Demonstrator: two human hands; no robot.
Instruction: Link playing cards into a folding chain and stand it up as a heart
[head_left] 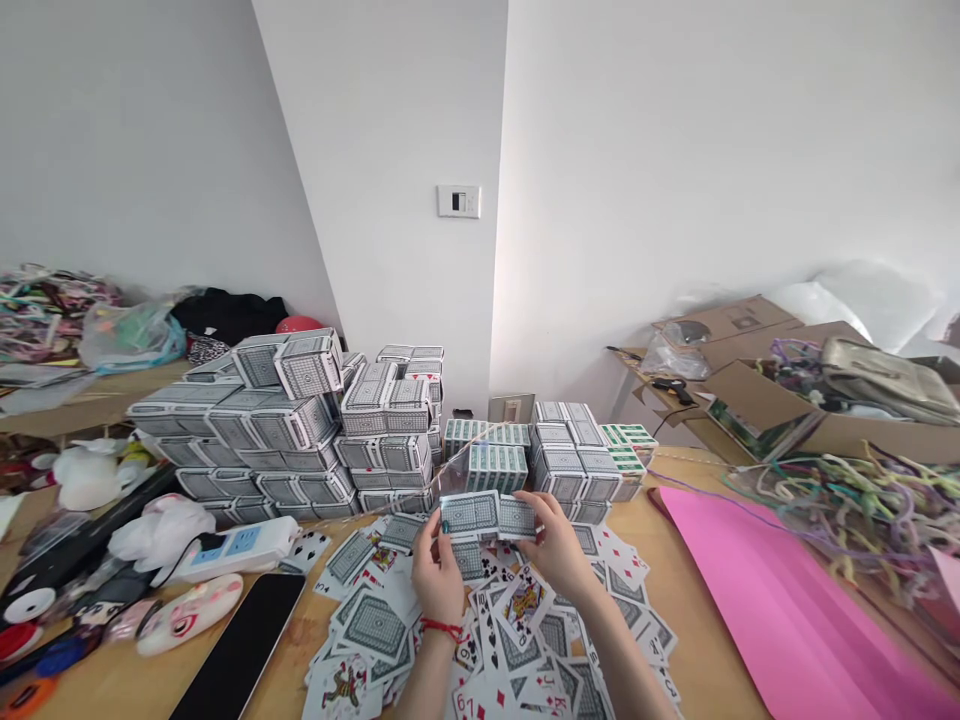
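Both hands hold a small folded piece made of playing cards [472,512], backs toward me, raised over the table. My left hand [437,570], with a red string at its wrist, grips the left end. On the right end, my right hand [551,540] pinches between thumb and fingers. Below them lies a loose spread of playing cards [375,622], some face up, others back up. Behind the hands stand card-covered blocks [386,400], stacked at the left, and a shorter stack of similar blocks [570,455] at the right. Green-and-white card boxes [495,468] sit between these stacks.
A black phone [244,640], a white power strip [240,548] and plush toys [86,475] lie at the left. Pink sheets [780,600] cover the right side, beside tangled fuzzy stems [840,520] and an open cardboard box [787,415]. A wall rises behind.
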